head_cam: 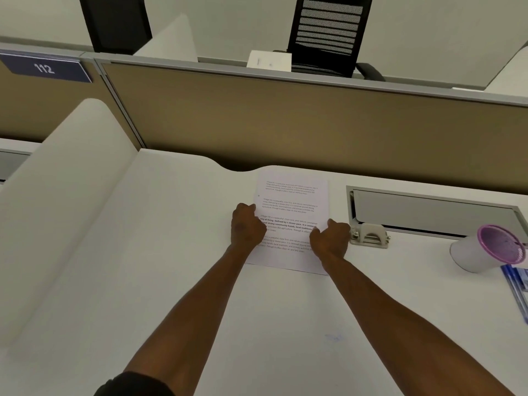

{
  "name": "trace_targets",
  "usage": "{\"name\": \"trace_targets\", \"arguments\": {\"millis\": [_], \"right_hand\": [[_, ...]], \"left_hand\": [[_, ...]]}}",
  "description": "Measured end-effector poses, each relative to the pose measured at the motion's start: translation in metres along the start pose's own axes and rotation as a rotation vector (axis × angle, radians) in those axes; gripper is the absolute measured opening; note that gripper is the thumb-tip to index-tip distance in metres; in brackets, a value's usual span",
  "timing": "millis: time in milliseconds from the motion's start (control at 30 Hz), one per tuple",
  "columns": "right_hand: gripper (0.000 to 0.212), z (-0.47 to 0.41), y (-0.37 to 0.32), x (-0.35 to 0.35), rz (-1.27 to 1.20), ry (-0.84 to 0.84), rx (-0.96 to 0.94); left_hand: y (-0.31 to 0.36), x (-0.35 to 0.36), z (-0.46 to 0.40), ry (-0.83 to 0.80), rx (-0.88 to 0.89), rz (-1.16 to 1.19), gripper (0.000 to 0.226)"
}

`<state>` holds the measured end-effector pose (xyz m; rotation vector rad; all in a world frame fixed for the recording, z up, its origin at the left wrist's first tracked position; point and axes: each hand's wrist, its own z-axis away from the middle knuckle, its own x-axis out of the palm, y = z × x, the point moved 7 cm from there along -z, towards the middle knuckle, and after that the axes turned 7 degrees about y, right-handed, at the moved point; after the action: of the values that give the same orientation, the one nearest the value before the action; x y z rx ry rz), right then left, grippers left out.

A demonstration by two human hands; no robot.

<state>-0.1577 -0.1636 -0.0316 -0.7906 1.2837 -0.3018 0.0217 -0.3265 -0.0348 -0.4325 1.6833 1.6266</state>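
A printed sheet of paper [291, 195] lies flat on the white desk [171, 252], its far edge near the partition. My left hand [247, 225] sits at the sheet's left edge with fingers curled and the thumb on the paper. My right hand [331, 238] sits at the right edge, fingers curled, thumb on the sheet. Both hands seem to pinch the paper's side edges; the fingertips are hidden under the hands.
A metal hole punch [370, 235] stands just right of my right hand. Behind it is a grey cable tray lid [434, 212]. A white cup with a purple rim [485, 248] and blue pens [517, 290] lie far right. A tan partition [285, 118] closes the back.
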Motion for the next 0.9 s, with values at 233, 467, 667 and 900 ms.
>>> {"name": "trace_targets", "arguments": {"millis": [233, 467, 667, 900], "right_hand": [[0.043, -0.003, 0.004, 0.003, 0.090, -0.052, -0.034], [0.038, 0.000, -0.001, -0.005, 0.103, -0.026, -0.092], [0.036, 0.019, 0.010, -0.043, -0.187, 0.070, -0.138], [0.048, 0.054, 0.036, -0.088, -0.010, 0.079, -0.399]], "left_hand": [[0.004, 0.002, 0.003, 0.017, 0.012, -0.008, 0.053], [0.009, 0.002, 0.015, 0.018, -0.014, -0.018, 0.054], [0.014, -0.007, 0.033, 0.061, 0.042, -0.033, 0.062], [0.037, -0.012, 0.078, 0.045, 0.267, -0.059, 0.064]]}}
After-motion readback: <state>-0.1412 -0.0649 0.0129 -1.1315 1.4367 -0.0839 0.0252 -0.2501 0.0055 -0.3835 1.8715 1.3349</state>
